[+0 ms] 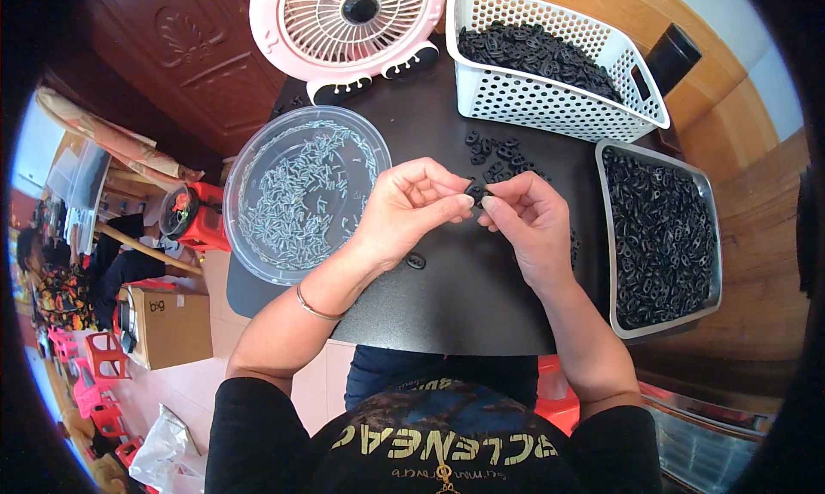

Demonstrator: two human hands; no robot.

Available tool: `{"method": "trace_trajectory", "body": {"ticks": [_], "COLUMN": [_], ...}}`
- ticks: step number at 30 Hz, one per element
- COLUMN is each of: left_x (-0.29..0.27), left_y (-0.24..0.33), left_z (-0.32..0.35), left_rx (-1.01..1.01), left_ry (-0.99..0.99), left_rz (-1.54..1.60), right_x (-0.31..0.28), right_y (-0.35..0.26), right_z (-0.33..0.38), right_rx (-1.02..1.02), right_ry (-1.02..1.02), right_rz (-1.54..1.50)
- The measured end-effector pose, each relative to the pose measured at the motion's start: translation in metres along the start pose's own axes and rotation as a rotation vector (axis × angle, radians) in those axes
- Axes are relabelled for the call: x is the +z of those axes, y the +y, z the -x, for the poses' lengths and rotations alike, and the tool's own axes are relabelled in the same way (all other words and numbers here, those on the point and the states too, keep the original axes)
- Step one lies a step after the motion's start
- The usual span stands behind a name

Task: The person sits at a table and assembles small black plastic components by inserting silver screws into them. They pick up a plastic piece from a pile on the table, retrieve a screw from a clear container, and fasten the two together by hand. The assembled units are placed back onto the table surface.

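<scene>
Over the middle of the dark table, my left hand [412, 200] and my right hand [528, 219] meet, fingertips pinching a small black plastic part [477, 193] between them. Fingers cover much of it, and its exact kind is hard to make out. A loose black oval part with holes [416, 260] lies on the table below my left hand. Beyond my hands is a small scatter of similar black parts [503, 154]. To the left, a round clear tub [236, 227] contains many short silvery metal pins [288, 210]; my left forearm passes close to its rim.
A white perforated basket [550, 116] of black parts stands at the far right. Nearer on the right is a grey-rimmed tray [612, 262] full of black pieces. A pink fan [266, 21] stands at the back. Cardboard box [176, 326] and red stools [107, 356] are on the floor at left.
</scene>
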State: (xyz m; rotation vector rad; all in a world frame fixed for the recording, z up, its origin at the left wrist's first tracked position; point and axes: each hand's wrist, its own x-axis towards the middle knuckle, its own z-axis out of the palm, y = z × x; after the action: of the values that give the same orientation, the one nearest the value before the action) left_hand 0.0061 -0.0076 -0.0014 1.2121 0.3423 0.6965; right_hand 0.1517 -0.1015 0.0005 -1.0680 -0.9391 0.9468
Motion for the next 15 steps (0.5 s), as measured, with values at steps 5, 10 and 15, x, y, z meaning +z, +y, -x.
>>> {"method": "trace_trajectory", "body": {"ticks": [5,10,15], "left_x": [0.0012,-0.0014,-0.0049], "left_y": [0.0017,0.0016,0.0012], "left_z": [-0.0002,-0.0011,-0.0017], "left_rx": [-0.016,-0.074,-0.178], "left_ry": [-0.004,0.003,0.034], "left_rz": [0.019,0.133,0.234], "right_x": [-0.0003,0.0014,0.0065], "right_y": [0.0008,0.0002,-0.0024], "right_z": [0.0,-0.001,-0.001], "right_rx": [0.017,0.002,-0.026], "right_ry": [-0.003,-0.03,-0.079], "right_rz": [-0.01,-0.009,0.015]}}
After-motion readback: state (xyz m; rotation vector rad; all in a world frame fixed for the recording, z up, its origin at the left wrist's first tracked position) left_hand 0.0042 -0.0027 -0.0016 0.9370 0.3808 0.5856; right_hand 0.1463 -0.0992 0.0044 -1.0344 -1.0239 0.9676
